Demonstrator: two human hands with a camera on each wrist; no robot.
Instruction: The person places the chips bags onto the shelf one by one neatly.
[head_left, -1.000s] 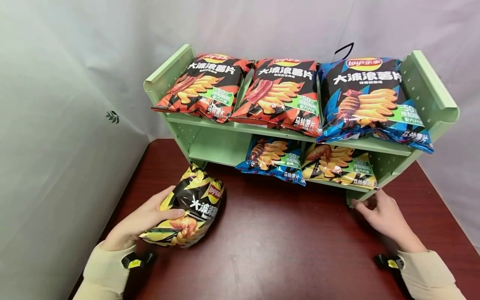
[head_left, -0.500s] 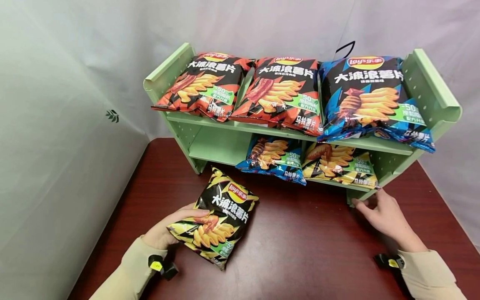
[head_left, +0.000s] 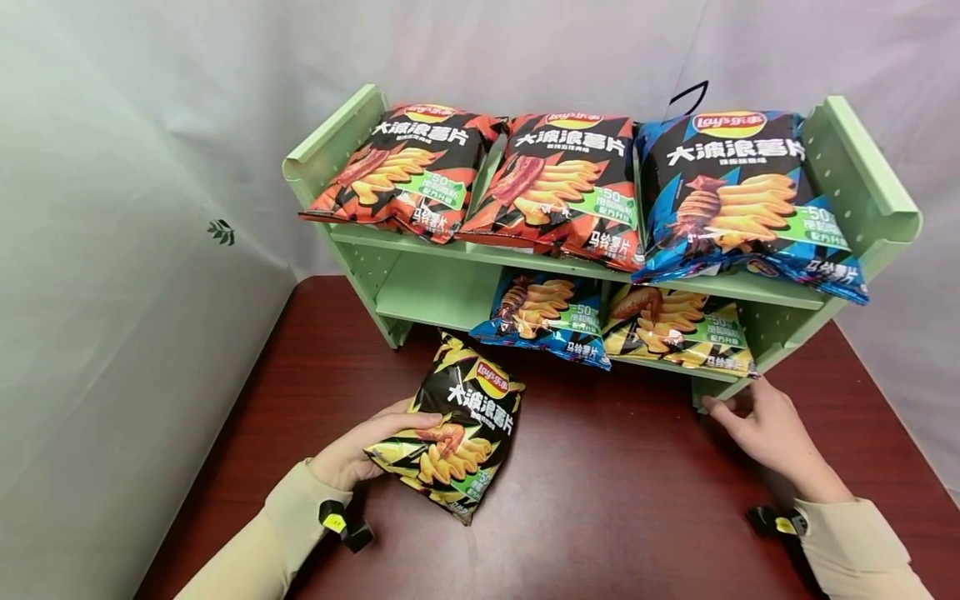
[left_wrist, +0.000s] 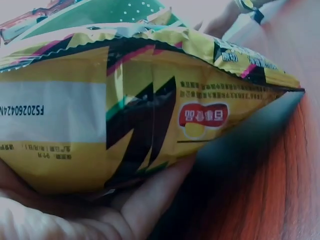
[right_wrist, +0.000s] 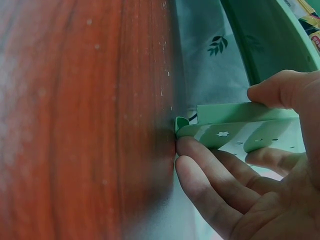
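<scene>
My left hand [head_left: 371, 442] holds a yellow-and-black bag of potato chips [head_left: 472, 425], thumb on the front and the other fingers behind it. The bag tilts above the table, in front of the left part of a two-level green shelf [head_left: 431, 287]. In the left wrist view the printed back of the chip bag [left_wrist: 135, 115] fills much of the picture. My right hand [head_left: 768, 429] grips the shelf's right front leg. From the right wrist, the thumb lies on one side of the green leg [right_wrist: 237, 120] and the fingers on the other.
On the top level lie two red chip bags [head_left: 408, 171] and a blue chip bag [head_left: 727, 192]. Below them sit a smaller-looking blue bag [head_left: 547, 317] and a yellow bag [head_left: 678, 329], towards the right. The dark red table [head_left: 600, 500] meets white curtains [head_left: 135, 250].
My left hand has carried the yellow-and-black bag to the right, and its front has turned up towards the head camera. The right hand has stayed on the shelf leg.
</scene>
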